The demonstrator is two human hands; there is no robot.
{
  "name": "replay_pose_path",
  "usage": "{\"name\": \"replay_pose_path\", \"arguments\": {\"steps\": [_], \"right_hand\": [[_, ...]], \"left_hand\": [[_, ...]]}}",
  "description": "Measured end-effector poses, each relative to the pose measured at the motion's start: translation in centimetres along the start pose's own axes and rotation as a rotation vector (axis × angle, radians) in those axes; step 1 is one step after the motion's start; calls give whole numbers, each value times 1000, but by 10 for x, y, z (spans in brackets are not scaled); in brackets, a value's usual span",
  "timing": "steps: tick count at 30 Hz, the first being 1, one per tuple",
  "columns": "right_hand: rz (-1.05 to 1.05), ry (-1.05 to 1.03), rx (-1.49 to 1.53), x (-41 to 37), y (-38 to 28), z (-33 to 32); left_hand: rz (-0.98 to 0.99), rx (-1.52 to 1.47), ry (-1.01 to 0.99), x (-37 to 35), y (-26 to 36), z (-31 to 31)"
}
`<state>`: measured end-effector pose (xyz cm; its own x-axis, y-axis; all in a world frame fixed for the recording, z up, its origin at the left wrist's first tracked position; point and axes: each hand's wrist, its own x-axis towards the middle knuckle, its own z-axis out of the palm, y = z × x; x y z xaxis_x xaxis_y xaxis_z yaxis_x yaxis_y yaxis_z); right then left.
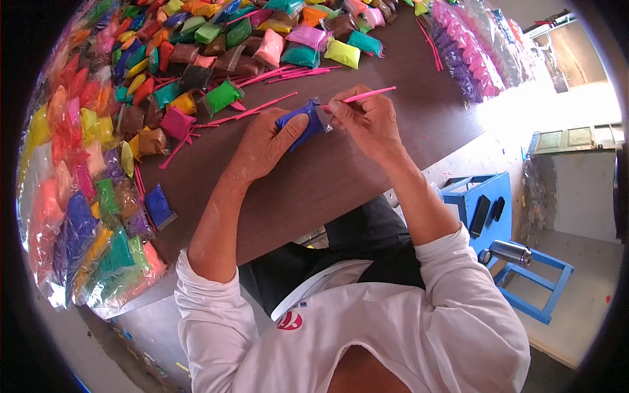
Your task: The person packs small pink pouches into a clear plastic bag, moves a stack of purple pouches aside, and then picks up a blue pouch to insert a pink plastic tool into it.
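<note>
My left hand (262, 144) is closed around a small blue clay packet (310, 128), with the thumb lying across its front. The packet's clear wrapper end points to the right, toward my right hand (370, 123). Between the thumb and fingers of that hand is a thin pink plastic stick (375, 94). One end of the stick sticks out to the upper right, and the other meets the clear end of the packet. Both hands are held over the brown table (314, 180).
Colourful packets, such as a green one (223, 96) and a yellow one (343, 53), pile up at the left and back. Loose pink sticks (259, 109) lie before them. Bagged purple packets (458, 59) are at the right. A metal flask (511, 252) rests on a blue stool (495, 219).
</note>
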<state>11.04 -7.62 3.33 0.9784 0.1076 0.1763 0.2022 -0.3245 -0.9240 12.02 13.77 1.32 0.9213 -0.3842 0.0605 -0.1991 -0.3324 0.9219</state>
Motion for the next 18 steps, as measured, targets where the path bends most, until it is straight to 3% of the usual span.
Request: {"name": "replay_pose_path", "arguments": {"steps": [7,10,13,18], "right_hand": [[10,9,13,2,1,4],[-124,28,-83,4,12,8],[-67,21,-151,5,9,12],[-215,47,-125,9,12,22]], "left_hand": [[57,-6,1,2,-2,0],[45,-7,5,1,0,0],[16,-18,-16,0,1,-1],[20,-21,-35,1,2,-3]]}}
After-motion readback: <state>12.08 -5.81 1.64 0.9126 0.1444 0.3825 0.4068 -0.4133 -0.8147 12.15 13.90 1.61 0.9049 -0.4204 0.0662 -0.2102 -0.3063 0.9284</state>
